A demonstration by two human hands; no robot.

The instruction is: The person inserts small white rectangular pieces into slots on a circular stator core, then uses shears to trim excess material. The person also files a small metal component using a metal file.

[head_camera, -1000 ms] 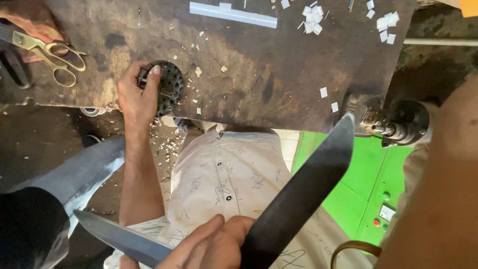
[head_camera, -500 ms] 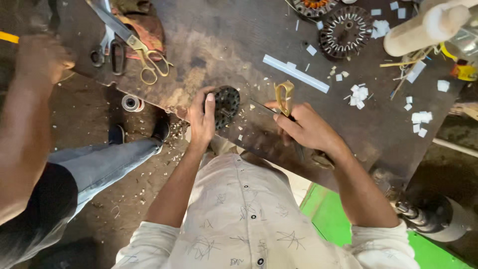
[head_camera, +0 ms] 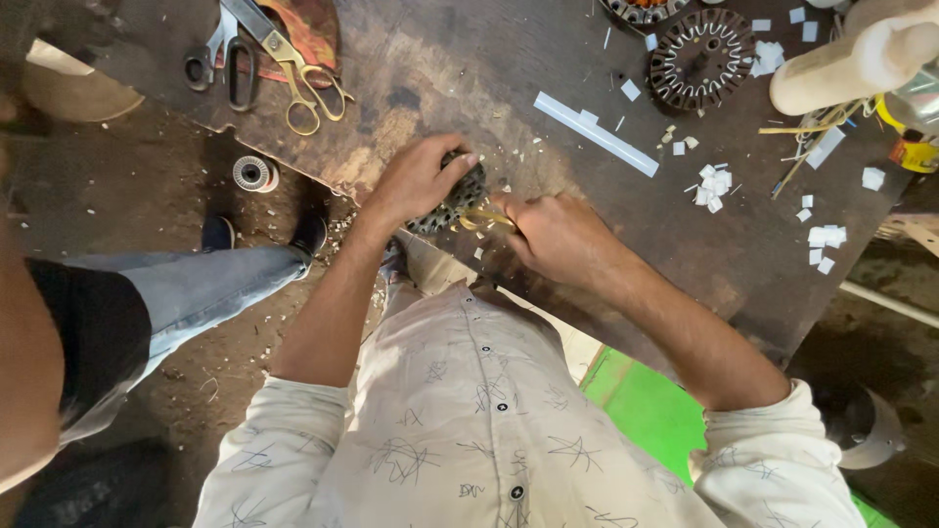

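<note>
A: What is seen to the left of the hands?

B: Scissors (head_camera: 298, 73) are laid up and to the left on the desk (head_camera: 460, 68), well apart from the left hand (head_camera: 416, 181). A small spool (head_camera: 254, 174) lies on the floor beyond the desk edge, and another person's leg in jeans (head_camera: 186, 288) is stretched there.

A: And the left hand itself?

B: It is curled over a round, dark slotted core (head_camera: 452, 200), which is gripped from above, with the thumb laid across its top. The core is set at the near edge of the desk, just in front of the body.

A: The right hand?

B: The right hand (head_camera: 558, 235) is closed, and a thin yellowish strip (head_camera: 479, 220) is pinched in it, with its long axis pointing leftward into the core. The two hands are nearly touching, with the core between them.

A: Which hand is nearer?

B: The left is on the core; the right is just beside it.

A: Room to the right?

B: A long white strip (head_camera: 597, 135) lies up and right, then a second slotted core (head_camera: 702, 59) and scattered white paper pieces (head_camera: 714, 184). Bare desk is left past the right hand.
</note>
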